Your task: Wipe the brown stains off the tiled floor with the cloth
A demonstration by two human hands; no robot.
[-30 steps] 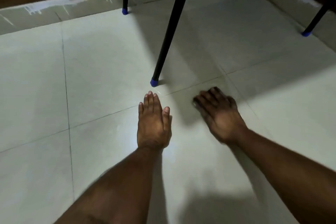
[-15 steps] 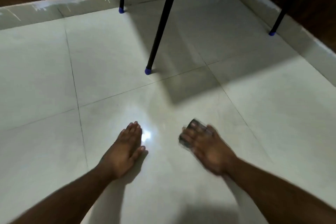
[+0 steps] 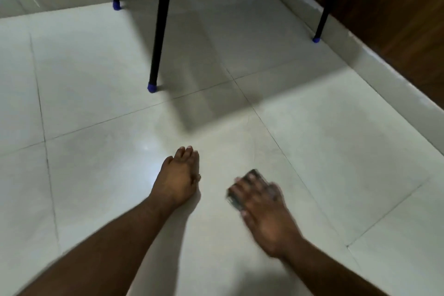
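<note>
We press a dark cloth (image 3: 242, 190) flat under the spread fingers of our blurred right hand (image 3: 264, 209), while our left hand (image 3: 177, 180) lies open on the floor (image 3: 96, 94). No brown stains show nearby, so wiping looks largely done here.

No text, label, brand, number or sign can be read anywhere in the view.
</note>
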